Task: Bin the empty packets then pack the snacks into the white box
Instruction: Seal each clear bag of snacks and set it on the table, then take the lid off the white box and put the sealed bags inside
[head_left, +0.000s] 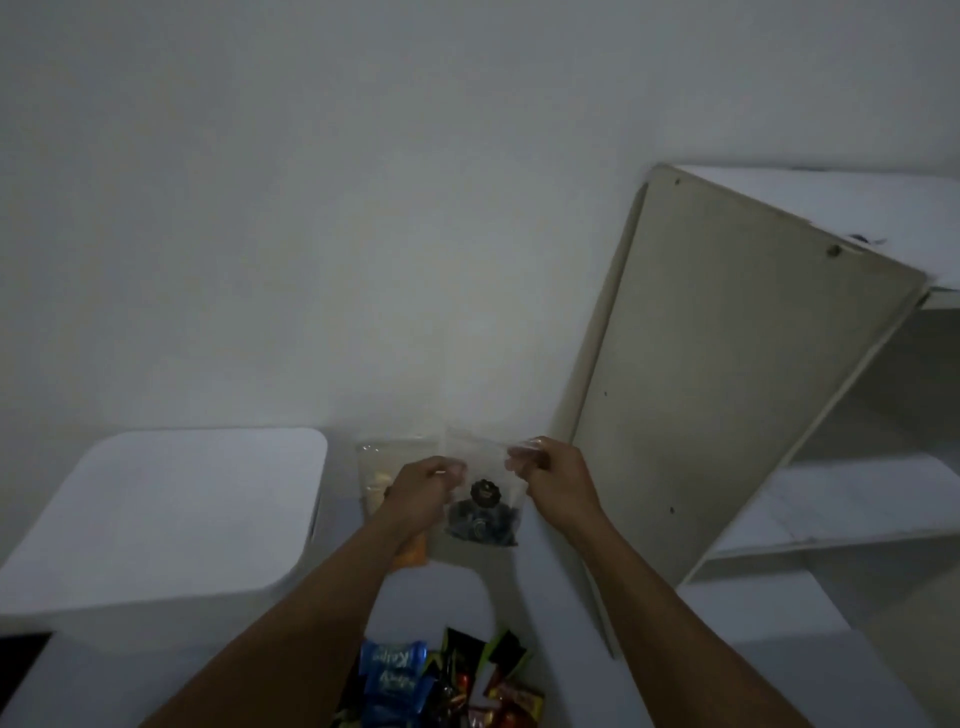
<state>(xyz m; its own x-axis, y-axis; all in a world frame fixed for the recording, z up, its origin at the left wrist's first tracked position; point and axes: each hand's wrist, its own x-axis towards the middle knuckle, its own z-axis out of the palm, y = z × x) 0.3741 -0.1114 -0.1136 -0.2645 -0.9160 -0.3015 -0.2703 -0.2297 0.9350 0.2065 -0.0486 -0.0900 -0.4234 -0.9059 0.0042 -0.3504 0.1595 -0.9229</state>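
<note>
Closest to me, low between my forearms, lies a heap of wrapped snacks (441, 680), blue, black and red-gold, not yet packed. Far left sits a white container (156, 509) with rounded corners. I take it for the box, and its top looks shut, so I judge nothing has gone in. Right of it, near the wall, is a second clear packet (384, 462) with something pale inside, and an orange packet (413, 553) half hidden under my left forearm. My left hand (421, 488) pinches one top corner of a clear bag (483, 514) with dark pieces at its bottom; my right hand (550, 478) pinches the other corner. Further right stands a pale shelf unit (727, 374). No bin shows. Most of the job looks undone.
</note>
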